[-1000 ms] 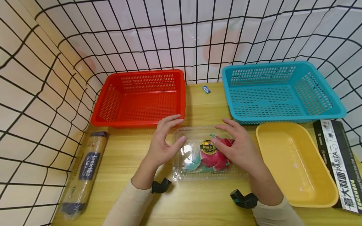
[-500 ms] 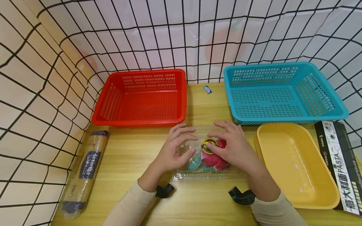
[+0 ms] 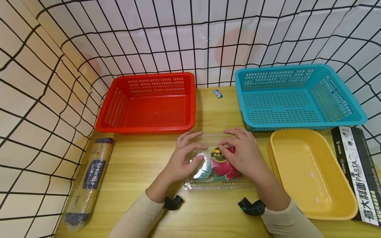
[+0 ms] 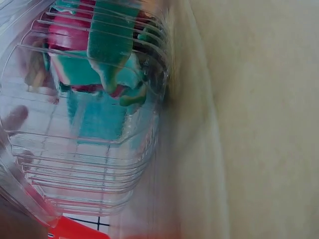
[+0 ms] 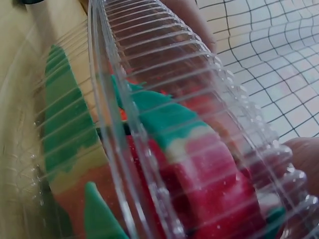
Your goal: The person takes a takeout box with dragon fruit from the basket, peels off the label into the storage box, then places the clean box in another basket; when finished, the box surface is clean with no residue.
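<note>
A clear plastic clamshell box [image 3: 208, 185] lies lid-down-flat on the table in the head view, with a dragon fruit [image 3: 221, 168] inside, pink with green leaf tips. A black and gold sticker [image 3: 219, 157] marks its lid. Over the box's left half is my left hand [image 3: 181, 162], fingers loosely bent. My right hand [image 3: 244, 157] covers the right half, thumb and forefinger close by the sticker. Whether the fingertips press the lid is hard to tell. Both wrist views look through the box's ribbed wall at the dragon fruit [image 5: 214, 184].
Behind stand a red basket [image 3: 146, 129] and a blue basket [image 3: 300, 125], with a small blue packet [image 3: 218, 94] between them. A yellow tray [image 3: 312, 165] and a pasta box [image 3: 355, 175] lie at right, a spaghetti pack [image 3: 90, 178] at left. Black wire mesh [image 3: 193, 49] encloses the table.
My left hand has come rightward and inward over the lid. The right hand has shifted slightly left, its thumb and forefinger drawing closer together. The box has stayed in place.
</note>
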`<action>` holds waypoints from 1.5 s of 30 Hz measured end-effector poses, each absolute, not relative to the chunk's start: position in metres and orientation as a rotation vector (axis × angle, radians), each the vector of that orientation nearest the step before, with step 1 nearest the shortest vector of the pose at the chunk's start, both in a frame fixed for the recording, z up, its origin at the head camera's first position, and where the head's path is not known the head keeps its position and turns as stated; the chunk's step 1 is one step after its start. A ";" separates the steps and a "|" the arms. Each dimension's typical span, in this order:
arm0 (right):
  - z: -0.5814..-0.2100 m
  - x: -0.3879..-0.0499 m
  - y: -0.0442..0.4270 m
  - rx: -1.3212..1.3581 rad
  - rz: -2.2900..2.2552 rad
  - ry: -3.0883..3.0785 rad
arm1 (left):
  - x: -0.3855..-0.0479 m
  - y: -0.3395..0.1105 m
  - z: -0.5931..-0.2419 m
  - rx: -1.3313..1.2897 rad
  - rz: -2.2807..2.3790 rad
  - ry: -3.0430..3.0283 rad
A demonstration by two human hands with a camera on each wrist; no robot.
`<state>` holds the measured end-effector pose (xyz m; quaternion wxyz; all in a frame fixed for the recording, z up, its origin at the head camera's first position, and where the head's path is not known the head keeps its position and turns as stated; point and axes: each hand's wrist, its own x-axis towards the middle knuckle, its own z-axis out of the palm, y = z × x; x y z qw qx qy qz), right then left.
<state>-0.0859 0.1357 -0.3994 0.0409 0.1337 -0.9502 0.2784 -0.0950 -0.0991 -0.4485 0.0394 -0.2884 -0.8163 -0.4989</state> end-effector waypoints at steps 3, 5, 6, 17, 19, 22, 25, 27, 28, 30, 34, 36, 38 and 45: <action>-0.400 -0.086 0.135 0.393 0.808 -2.937 | -0.095 -0.098 -0.450 -0.861 -1.541 -2.513; -0.400 -0.086 0.135 0.393 0.794 -2.955 | -0.095 -0.098 -0.450 -0.850 -1.551 -2.520; -0.400 -0.085 0.135 0.395 0.788 -2.965 | -0.095 -0.098 -0.450 -0.850 -1.554 -2.524; -0.401 -0.086 0.133 0.337 0.855 -3.053 | -0.101 -0.106 -0.453 -0.969 -1.664 -2.492; -0.401 -0.087 0.133 0.341 0.861 -3.052 | -0.101 -0.108 -0.452 -0.978 -1.666 -2.511; -0.401 -0.087 0.133 0.349 0.876 -3.045 | -0.102 -0.110 -0.450 -0.990 -1.665 -2.545; -0.401 -0.087 0.134 0.356 0.901 -3.039 | -0.103 -0.111 -0.448 -1.003 -1.668 -2.566; -0.401 -0.087 0.134 0.357 0.920 -3.033 | -0.103 -0.111 -0.448 -1.009 -1.669 -2.571; -0.401 -0.086 0.135 0.359 0.933 -3.026 | -0.103 -0.111 -0.448 -1.010 -1.668 -2.572; -0.401 -0.086 0.136 0.361 0.959 -3.012 | -0.104 -0.111 -0.448 -1.014 -1.669 -2.571; -0.401 -0.085 0.138 0.367 1.019 -2.981 | -0.104 -0.111 -0.449 -1.015 -1.678 -2.569; -0.401 -0.086 0.139 0.367 1.048 -2.972 | -0.105 -0.111 -0.449 -1.012 -1.683 -2.570; -0.401 -0.086 0.140 0.368 1.086 -2.962 | -0.105 -0.111 -0.449 -1.011 -1.687 -2.570; -0.397 -0.086 0.146 0.244 1.380 -2.887 | -0.104 -0.111 -0.449 -1.006 -1.697 -2.572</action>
